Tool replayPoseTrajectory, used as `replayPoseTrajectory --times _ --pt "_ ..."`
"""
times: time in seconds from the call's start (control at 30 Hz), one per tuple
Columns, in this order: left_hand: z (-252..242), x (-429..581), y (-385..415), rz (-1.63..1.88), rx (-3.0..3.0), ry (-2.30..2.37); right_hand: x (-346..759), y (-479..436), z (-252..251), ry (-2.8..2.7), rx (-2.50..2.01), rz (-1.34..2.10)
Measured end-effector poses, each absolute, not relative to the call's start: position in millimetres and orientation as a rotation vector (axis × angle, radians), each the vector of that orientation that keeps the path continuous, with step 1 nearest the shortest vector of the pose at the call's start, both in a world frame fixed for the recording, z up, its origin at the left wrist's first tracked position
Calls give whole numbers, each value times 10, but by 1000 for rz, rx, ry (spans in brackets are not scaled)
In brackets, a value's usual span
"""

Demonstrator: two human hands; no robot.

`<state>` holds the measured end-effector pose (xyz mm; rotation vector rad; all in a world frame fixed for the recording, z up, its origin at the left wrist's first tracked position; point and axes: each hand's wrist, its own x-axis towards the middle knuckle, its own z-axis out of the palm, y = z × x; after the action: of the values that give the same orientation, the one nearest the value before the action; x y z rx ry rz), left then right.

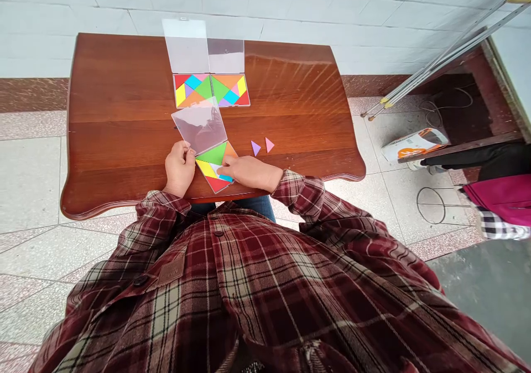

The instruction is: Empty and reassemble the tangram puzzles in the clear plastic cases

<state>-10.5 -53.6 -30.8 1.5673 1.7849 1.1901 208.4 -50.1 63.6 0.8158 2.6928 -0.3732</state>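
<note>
An opened tangram case [214, 186] lies tilted on the table near my body, its clear lid [201, 127] folded away from me. Green, orange, yellow, red and blue pieces lie in its tray, with a pale gap among them. My left hand [179, 168] is closed, thumb and finger pinching the case's left edge by the hinge. Over the tray is my right hand [253, 172], its fingers drawn together at the blue piece [226, 178]; whatever is under the fingertips is hidden. A purple triangle [255, 148] and a pink triangle [269, 145] lie loose on the right.
Two more open tangram cases [192, 92] [230, 90] with filled trays stand side by side farther back on the wooden table [298, 107]. A tiled wall [290, 13] runs behind it. Crutches [435, 63] and a white bag [415, 143] are at the right.
</note>
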Motion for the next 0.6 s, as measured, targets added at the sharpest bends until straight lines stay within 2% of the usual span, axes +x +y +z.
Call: replayPoseTrajectory --times 0.3,0.6 --pt "-296 -110 -550 1183 1577 1777 2092 -405 734 2711 537 -280" --pt "-310 -119 -546 1176 1570 1784 2101 -416 716 2700 581 -336"
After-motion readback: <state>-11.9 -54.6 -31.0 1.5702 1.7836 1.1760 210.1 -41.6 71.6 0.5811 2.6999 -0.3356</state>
